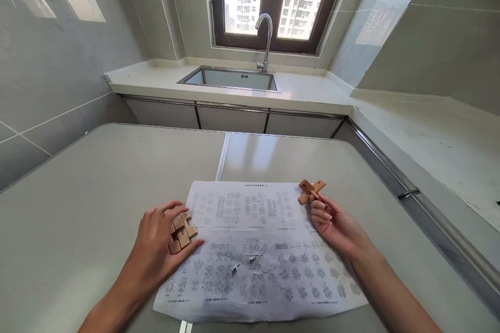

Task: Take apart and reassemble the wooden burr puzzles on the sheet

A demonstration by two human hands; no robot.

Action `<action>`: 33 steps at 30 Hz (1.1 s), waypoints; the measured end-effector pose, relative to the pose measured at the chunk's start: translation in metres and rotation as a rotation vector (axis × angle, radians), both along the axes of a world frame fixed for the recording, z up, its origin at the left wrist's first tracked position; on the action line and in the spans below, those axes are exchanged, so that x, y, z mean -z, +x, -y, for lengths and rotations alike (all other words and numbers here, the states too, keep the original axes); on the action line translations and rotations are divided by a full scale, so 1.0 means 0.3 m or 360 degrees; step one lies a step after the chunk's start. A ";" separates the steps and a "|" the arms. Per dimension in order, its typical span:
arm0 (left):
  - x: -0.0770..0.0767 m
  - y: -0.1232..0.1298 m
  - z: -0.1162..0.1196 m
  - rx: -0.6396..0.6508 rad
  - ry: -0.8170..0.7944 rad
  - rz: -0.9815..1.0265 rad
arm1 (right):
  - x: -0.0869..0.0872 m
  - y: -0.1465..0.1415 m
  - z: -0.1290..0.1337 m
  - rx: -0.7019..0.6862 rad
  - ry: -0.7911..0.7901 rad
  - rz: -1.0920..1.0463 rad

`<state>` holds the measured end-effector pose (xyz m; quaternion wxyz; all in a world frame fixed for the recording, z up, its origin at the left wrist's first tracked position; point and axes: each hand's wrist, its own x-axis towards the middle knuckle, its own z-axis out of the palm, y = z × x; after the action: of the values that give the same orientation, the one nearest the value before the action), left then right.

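Note:
A wooden block puzzle [183, 230] of interlocked light pieces sits at the left edge of a printed sheet [250, 229]. My left hand [158, 237] is curved around it, fingers behind and thumb in front. Over the sheet's upper right corner, my right hand [332, 221] pinches a small crossed assembly of flat wooden pieces [311, 191] with dark marks on them. The sheet is creased, torn in two spots near its middle, and covered in small line diagrams and text that appears upside down.
The sheet lies on a pale table [117, 177] with a seam down its middle. Beyond it are a counter [304, 91], a sink [234, 79], a faucet [267, 41] and a window. Another counter [437, 135] runs along the right.

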<state>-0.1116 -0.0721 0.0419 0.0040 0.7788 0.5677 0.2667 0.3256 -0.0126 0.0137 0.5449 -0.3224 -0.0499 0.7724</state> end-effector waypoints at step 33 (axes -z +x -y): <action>0.062 0.420 -0.173 0.0788 -0.0361 0.0299 | -0.035 -0.208 0.037 -0.0519 0.1022 0.1656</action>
<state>0.0143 -0.0203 0.0233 0.2088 0.8601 0.3837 0.2634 0.2634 -0.0236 0.0241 0.3941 -0.4644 -0.5861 0.5343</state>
